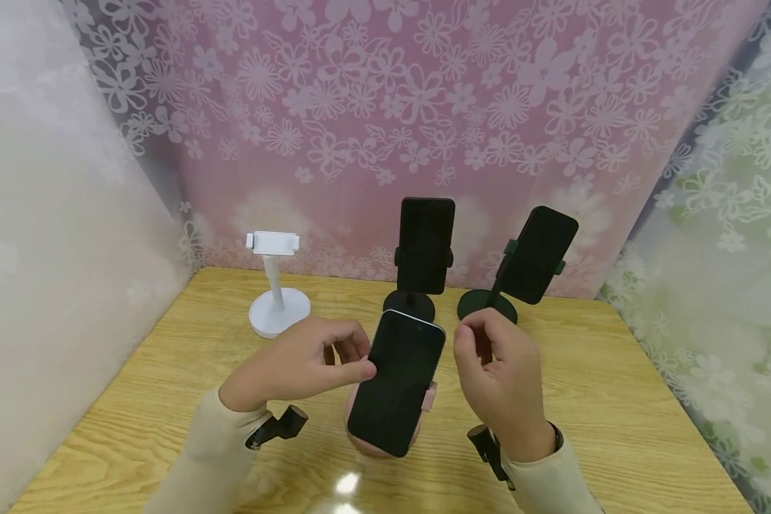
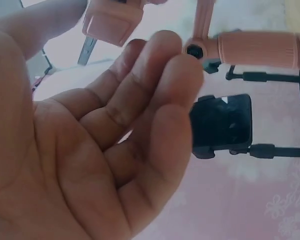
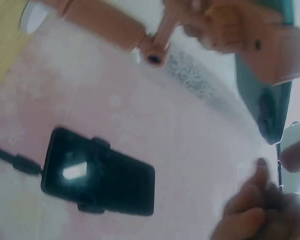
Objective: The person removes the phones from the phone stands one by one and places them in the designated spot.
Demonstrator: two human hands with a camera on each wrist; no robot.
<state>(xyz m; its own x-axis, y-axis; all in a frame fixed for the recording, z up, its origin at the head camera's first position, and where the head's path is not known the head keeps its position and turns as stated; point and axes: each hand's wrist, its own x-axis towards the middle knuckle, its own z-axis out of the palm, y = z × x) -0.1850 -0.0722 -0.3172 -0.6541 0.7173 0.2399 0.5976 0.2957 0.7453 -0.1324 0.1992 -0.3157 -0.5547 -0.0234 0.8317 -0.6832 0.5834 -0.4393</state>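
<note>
A black-screened phone sits tilted in a pink phone holder, whose round base shows partly beneath it. At the phone's left edge, my left hand has its thumb and index finger at the holder's pink clamp arm, seemingly pinching it; the other fingers curve loosely. My right hand hovers just right of the phone, apart from it, fingers loosely curled around nothing. In the right wrist view, the holder's pink stem and the phone's dark back appear above that hand.
A white phone holder without a phone stands back left. Behind the pink one, a black holder and a dark green holder each carry a phone. A flowered pink curtain hangs behind the wooden table.
</note>
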